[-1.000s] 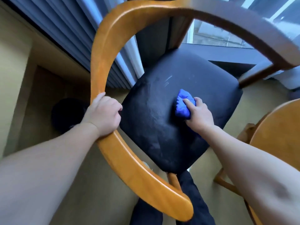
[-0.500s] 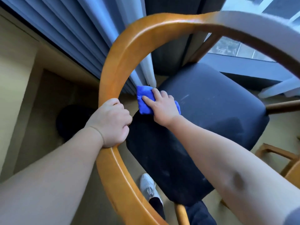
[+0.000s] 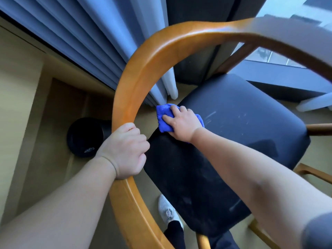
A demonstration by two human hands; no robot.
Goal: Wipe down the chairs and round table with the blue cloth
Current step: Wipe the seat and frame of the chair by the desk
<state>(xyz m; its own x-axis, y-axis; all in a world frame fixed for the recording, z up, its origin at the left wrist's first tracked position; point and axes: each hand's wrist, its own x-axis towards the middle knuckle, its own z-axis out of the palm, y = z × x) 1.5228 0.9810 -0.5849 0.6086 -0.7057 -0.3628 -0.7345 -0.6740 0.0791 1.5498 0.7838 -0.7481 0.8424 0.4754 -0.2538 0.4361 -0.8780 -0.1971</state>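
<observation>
A wooden chair (image 3: 222,33) was seen from above, close to a pleated curtain (image 3: 86,33), and its dark seat (image 3: 233,144) was judged only partly wiped, since pale streaks were left towards the far side. The blue cloth (image 3: 162,115) was bunched at the seat's near-left corner, partly over the edge. It could be pushed off and dropped towards the black bin (image 3: 84,137) if the stroke were carried further. The chair could also be tipped if the back rail (image 3: 136,74) were pulled hard. That rail was clasped by the left hand (image 3: 124,151), fingers wrapped tightly round the wood. The cloth was pressed down by the right hand (image 3: 183,123), its fingers (image 3: 175,111) laid nearly straight and slightly spread.
</observation>
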